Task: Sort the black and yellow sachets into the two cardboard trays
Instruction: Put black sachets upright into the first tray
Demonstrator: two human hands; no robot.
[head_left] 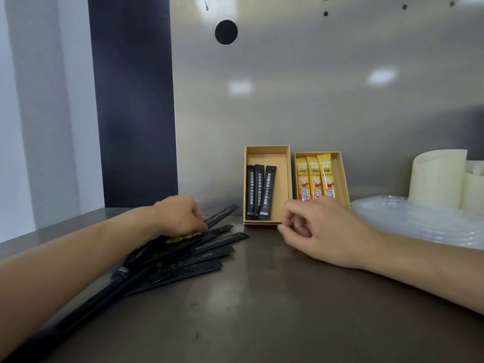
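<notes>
Loose pile of black sachets on metal table, front left. One yellow sachet peeks out under left hand. Left hand's fingers curl onto farthest black sachet, pinching it. Left tray holds three black sticks. Right tray, just beside it, holds three yellow sticks. Right hand rests on table before trays, fingers loosely curled, holding nothing. Bubble wrap and cream roll far right.
</notes>
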